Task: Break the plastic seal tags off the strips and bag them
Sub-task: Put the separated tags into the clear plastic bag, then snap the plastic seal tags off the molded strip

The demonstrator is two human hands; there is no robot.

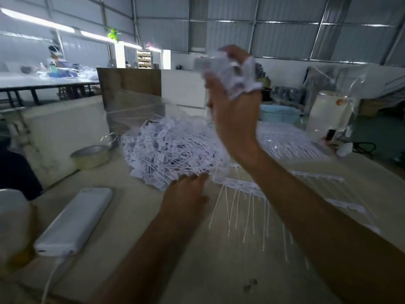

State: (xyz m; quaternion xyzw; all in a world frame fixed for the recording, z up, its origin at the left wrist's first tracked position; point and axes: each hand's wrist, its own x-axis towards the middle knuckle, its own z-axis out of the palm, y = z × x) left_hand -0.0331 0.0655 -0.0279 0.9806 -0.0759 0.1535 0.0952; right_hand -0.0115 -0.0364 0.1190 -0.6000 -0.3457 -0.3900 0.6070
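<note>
A: Tags (233,72), a white bunch of them, sit up in the right hand (235,110), raised well above the table (197,260).

B: How does that hand have them?

A: Fingers curled round the bunch, thumb on the near side; the picture is blurred there, so single tags cannot be told apart.

B: And the other tags?

A: A big loose pile (173,148) lies in the middle of the table, inside the open clear bag (135,110), whose film stands up behind it.

B: The left hand (186,194)?

A: Low, palm down, fingers fairly straight, tips touching the near edge of the pile. It holds nothing.

B: Any strips (241,187)?

A: One lies just right of the left hand, its thin tails pointing toward the person. More lie farther right, and a stack (289,139) sits behind the right forearm.

B: What else is around?

A: A tape roll (91,155) left of the pile, a white power bank (74,220) with a cable at near left, a blue basket (278,114) at the back.
</note>
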